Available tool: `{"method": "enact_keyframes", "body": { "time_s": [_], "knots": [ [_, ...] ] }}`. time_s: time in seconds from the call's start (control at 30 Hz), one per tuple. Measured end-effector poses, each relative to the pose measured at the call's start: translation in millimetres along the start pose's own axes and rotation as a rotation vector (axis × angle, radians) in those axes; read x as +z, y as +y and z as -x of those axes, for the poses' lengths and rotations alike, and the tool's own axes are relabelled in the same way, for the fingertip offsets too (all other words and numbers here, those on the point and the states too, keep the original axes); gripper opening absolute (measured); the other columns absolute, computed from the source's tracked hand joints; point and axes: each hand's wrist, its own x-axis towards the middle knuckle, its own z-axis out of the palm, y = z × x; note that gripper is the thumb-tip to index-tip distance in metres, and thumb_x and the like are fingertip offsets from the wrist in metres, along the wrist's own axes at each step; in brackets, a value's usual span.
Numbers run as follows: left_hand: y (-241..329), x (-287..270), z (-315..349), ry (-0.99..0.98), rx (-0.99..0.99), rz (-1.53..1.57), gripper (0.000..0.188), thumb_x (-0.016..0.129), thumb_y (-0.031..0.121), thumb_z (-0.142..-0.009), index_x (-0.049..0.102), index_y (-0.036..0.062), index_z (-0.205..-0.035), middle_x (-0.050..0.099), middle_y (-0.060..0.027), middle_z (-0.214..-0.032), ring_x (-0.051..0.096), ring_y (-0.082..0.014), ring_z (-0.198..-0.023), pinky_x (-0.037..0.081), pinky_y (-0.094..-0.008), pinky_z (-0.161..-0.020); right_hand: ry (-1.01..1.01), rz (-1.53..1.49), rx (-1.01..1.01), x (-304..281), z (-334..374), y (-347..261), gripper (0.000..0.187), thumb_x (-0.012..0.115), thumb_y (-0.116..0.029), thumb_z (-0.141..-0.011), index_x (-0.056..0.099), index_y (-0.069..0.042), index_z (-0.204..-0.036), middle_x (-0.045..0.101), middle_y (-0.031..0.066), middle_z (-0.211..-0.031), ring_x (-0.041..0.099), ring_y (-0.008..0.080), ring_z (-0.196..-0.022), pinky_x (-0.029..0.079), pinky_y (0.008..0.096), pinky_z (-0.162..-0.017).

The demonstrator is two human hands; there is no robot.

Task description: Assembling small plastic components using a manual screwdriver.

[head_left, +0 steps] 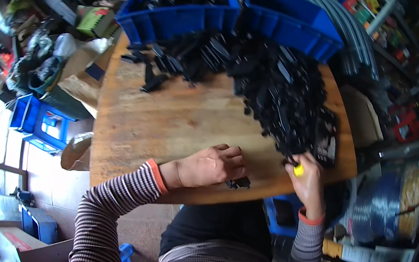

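Observation:
My left hand (211, 165) is closed near the front edge of the wooden table (168, 119), its fingers curled down. A small black plastic part (238, 183) shows at the underside of those fingers, most of it hidden by them. To the right, my right hand (308, 182) grips a tool with a yellow handle (299, 170); its working end cannot be made out against the dark parts. That hand is beside the near end of a large pile of black plastic parts (273, 86) spread over the table's right and far side.
Along the far edge stand two blue bins, the left bin (183, 17) holding black parts, beside the right bin (294, 32). A dark printed packet (326, 137) lies at the table's right edge. A blue crate (37, 121) and a paper bag (85, 72) are off to the left.

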Motion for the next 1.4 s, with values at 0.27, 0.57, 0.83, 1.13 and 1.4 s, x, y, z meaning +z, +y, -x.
{"method": "enact_keyframes", "body": {
  "time_s": [0.27,0.57,0.83,1.13,1.4],
  "knots": [
    [-200.5,-134.2,17.2,0.803,-0.417,-0.316,0.028,0.068,0.005,-0.078,0.065,0.0112,-0.105,0.064,-0.0096,-0.093,0.063,-0.0289,-0.087,0.054,-0.0355,-0.072,-0.091,-0.042,-0.055,5.2,-14.9,-18.6,0.020,0.071,0.002,-0.071,0.064,0.004,-0.090,0.061,0.0153,-0.088,0.063,0.0327,-0.082,0.051,0.0360,-0.072],
    [-232.1,-77.2,-64.7,0.265,-0.450,-0.447,0.041,0.059,0.002,-0.081,0.062,0.0142,-0.120,0.062,-0.0083,-0.114,0.057,-0.0262,-0.110,0.049,-0.0399,-0.091,-0.065,0.034,-0.095,12.6,-19.1,-11.4,0.023,0.070,0.005,-0.067,0.064,0.002,-0.090,0.061,0.0144,-0.087,0.062,0.0339,-0.081,0.051,0.0380,-0.071],
    [-210.8,-29.9,-20.2,0.183,-0.607,-0.181,0.031,0.057,0.006,-0.088,0.061,0.0093,-0.119,0.063,-0.0086,-0.113,0.058,-0.0238,-0.106,0.047,-0.0331,-0.092,-0.191,-0.054,-0.173,14.0,-27.1,-4.8,0.019,0.068,0.003,-0.071,0.060,0.000,-0.088,0.061,0.0150,-0.086,0.062,0.0357,-0.083,0.049,0.0412,-0.070],
    [-34.0,21.1,-3.7,0.465,-0.454,0.285,0.031,0.057,-0.002,-0.085,0.060,0.0061,-0.115,0.061,-0.0123,-0.092,0.062,-0.0301,-0.069,0.052,-0.0342,-0.060,-0.136,-0.069,-0.136,11.9,-24.1,-18.2,0.020,0.072,0.000,-0.074,0.060,0.002,-0.089,0.066,0.0150,-0.083,0.066,0.0291,-0.078,0.051,0.0352,-0.068],
    [35.3,25.6,-14.1,0.156,-0.609,0.089,0.036,0.062,0.006,-0.076,0.060,0.0038,-0.112,0.058,-0.0114,-0.091,0.063,-0.0286,-0.079,0.055,-0.0363,-0.066,0.018,-0.193,-0.181,23.5,-20.7,-42.1,0.018,0.072,-0.002,-0.078,0.058,0.002,-0.088,0.065,0.0138,-0.080,0.065,0.0272,-0.071,0.050,0.0324,-0.063]
  ]
}}
